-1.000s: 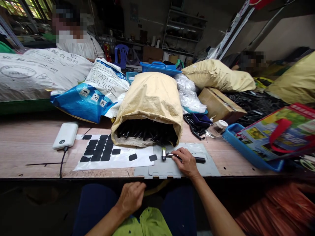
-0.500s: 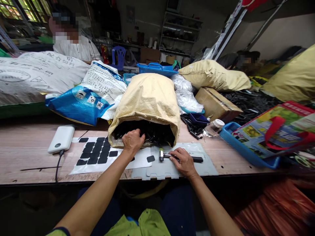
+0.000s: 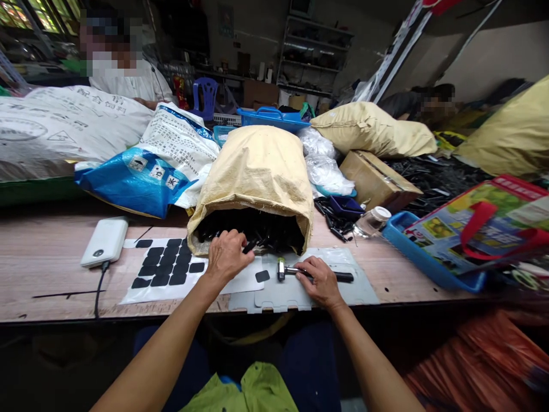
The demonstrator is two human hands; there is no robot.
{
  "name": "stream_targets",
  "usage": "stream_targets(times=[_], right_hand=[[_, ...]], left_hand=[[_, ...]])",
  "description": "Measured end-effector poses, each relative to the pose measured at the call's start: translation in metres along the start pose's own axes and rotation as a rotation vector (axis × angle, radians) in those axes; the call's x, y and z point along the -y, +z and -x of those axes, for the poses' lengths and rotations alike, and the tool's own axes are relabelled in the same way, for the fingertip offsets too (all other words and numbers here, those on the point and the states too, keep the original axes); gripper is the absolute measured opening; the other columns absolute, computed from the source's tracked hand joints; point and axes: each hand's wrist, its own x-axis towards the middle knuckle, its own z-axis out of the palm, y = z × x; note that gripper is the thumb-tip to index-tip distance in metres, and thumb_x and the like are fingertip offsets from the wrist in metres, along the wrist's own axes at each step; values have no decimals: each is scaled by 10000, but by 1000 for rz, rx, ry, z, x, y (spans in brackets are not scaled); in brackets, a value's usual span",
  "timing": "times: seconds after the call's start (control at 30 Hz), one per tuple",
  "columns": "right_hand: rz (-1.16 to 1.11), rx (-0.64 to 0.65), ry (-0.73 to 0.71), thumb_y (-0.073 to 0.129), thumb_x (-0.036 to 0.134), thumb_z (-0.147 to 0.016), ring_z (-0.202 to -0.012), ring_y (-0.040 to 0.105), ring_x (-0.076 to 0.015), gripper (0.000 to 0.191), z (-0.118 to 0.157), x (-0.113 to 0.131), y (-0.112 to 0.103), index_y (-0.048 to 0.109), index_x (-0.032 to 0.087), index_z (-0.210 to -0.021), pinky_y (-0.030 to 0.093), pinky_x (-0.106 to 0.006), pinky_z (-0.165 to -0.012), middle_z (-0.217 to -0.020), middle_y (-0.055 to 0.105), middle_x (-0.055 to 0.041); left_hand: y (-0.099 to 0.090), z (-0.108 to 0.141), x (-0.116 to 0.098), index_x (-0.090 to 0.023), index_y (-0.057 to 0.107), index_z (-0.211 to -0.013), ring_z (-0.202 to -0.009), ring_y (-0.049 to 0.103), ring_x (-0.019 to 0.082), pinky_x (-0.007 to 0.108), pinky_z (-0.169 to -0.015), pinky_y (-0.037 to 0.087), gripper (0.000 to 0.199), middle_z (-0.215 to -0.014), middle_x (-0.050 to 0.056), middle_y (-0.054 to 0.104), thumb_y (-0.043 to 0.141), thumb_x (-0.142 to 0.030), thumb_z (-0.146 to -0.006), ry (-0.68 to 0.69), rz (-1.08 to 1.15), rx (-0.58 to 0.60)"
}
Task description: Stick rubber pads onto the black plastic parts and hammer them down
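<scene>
At the mouth of the yellow woven sack [image 3: 263, 163], my left hand [image 3: 229, 256] is closed with a small black tube-like piece [image 3: 249, 246] at its fingertips. More black pieces [image 3: 274, 239] fill the dark inside of the sack. My right hand [image 3: 321, 281] is wrapped round the black handle of a small hammer [image 3: 281, 270], whose metal head has a yellowish tip. The hammer lies on a grey plastic sheet [image 3: 360, 289] at the table's front edge. Below my left hand, a white sheet [image 3: 132, 293] carries rows of black rounded-square stickers [image 3: 174, 260].
A white power bank [image 3: 105, 243] with a cable lies at the left, before a blue-and-white sack [image 3: 128, 183]. On the right are a lidded jar [image 3: 372, 222], a cardboard box [image 3: 373, 177] and a blue basket [image 3: 422, 252]. Two people sit beyond the table.
My left hand has drawn back slightly out of the sack's mouth, toward me and left, and a black piece now shows at its fingers. My right hand stays on the hammer.
</scene>
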Motion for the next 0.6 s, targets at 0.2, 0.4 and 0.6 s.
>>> stream_targets(times=[0.2, 0.4, 0.6], right_hand=[[-7, -3, -4, 614, 267, -907, -912, 559, -216, 190, 0, -1, 0, 720, 245, -1064, 445, -350, -837, -947, 624, -48], [-4, -3, -24, 616, 277, -898, -912, 554, -217, 207, 0, 0, -1, 711, 240, -1079, 445, -357, -832, -949, 618, -48], [9, -9, -40, 617, 301, -913, -911, 562, -216, 214, 0, 0, -1, 717, 233, -1089, 455, -357, -828, -957, 626, -52]], left_hand=[[10, 44, 16, -224, 635, -815, -865, 611, 233, 311, -688, 379, 95, -883, 32, 687, 680, -230, -731, 75, 126, 245], [38, 52, 32, -236, 678, -908, -906, 563, 214, 316, -799, 400, 135, -929, 9, 681, 730, -311, -809, 144, 443, 158], [49, 54, 39, -248, 707, -924, -871, 546, 209, 322, -796, 383, 176, -876, -3, 662, 776, -342, -792, 136, 497, 117]])
